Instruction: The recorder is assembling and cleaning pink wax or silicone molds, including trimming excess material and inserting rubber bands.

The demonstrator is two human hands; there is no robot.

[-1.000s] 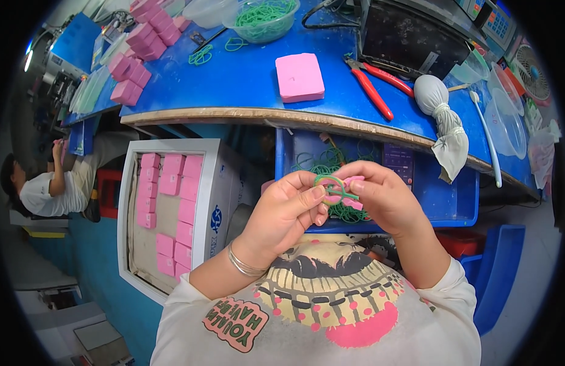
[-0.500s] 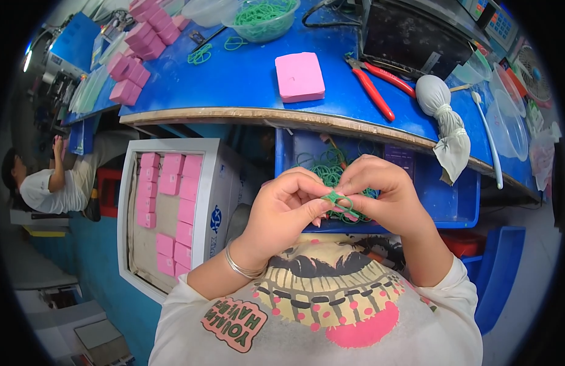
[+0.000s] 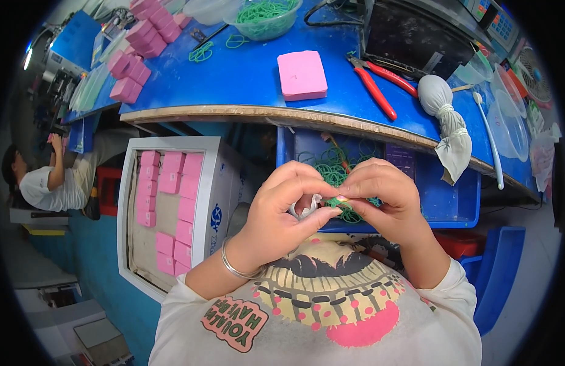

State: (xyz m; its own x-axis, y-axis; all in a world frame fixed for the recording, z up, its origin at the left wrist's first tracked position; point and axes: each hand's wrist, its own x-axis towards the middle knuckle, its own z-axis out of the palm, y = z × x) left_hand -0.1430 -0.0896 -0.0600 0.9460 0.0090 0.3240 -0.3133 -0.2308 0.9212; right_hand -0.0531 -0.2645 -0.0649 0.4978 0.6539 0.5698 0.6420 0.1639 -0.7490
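Observation:
My left hand and my right hand meet in front of my chest, thumbs and forefingers pinched together at the fingertips. Between them is a small green piece, mostly covered by the fingers; its exact kind does not show. A crumpled whitish scrap sits inside the curl of my left fingers. Directly behind and below my hands lies a tangle of thin green loops in a blue drawer.
On the blue bench lie a pink block, red-handled cutters, a tied cloth pouch and a bowl of green loops. Left stands a box holding several pink blocks. A person sits far left.
The green loop seen between my fingertips is now mostly hidden by them. My left fingers have curled differently, and a whitish scrap shows inside them.

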